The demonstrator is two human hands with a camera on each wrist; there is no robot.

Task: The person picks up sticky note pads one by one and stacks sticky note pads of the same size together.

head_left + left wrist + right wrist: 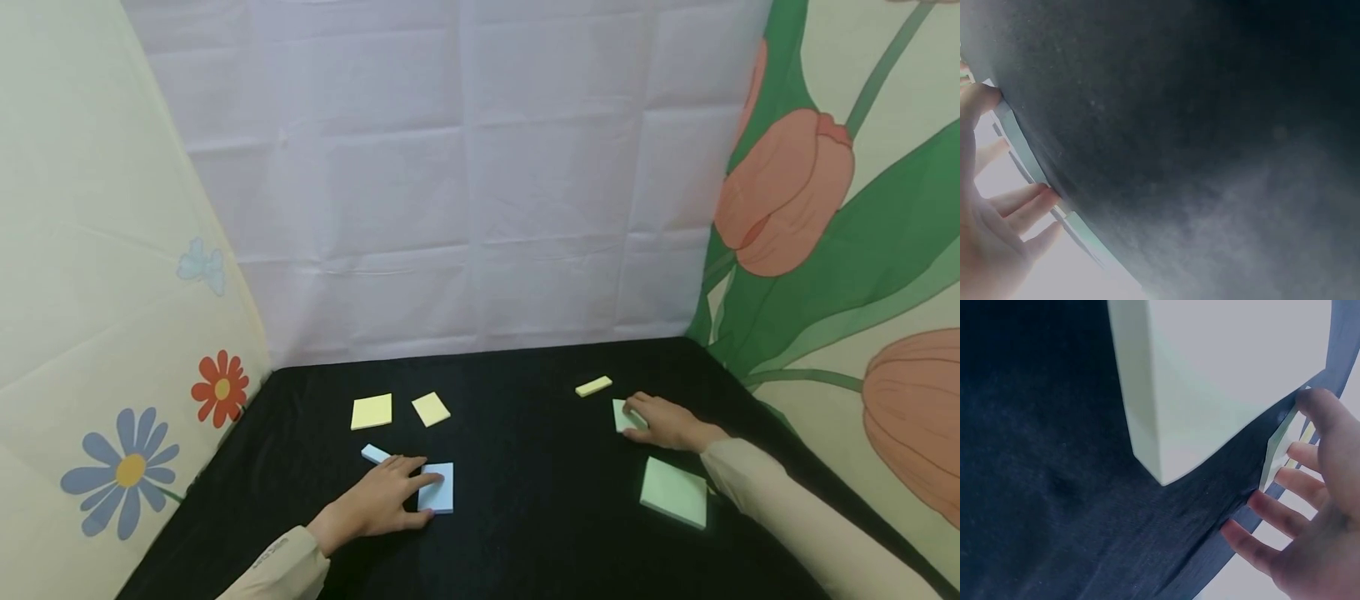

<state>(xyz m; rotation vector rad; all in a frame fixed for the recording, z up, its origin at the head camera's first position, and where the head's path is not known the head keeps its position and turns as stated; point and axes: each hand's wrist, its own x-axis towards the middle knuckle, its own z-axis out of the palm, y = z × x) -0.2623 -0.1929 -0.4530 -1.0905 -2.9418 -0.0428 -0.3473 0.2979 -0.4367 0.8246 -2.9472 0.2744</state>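
Observation:
My left hand (382, 498) grips a light blue sticky note pad (444, 493) by opposite edges, thumb at the near side and index fingertip on top. Just beyond its fingers lies a narrow blue pad (374, 454), partly hidden by them. On the right, a small pale green pad (621, 417) lies between the thumb and fingers of my right hand (665, 422); the hand covers part of it. A larger green pad (673, 493) lies nearer than that hand and looms big in the right wrist view (1229, 375).
Two yellow pads, one larger (372, 412) and one smaller (431, 409), lie at the back left. A narrow yellow pad (593, 386) is at the back right. The black tablecloth (525, 467) meets a white cloth backdrop (480, 208), with flowered cloths at both sides.

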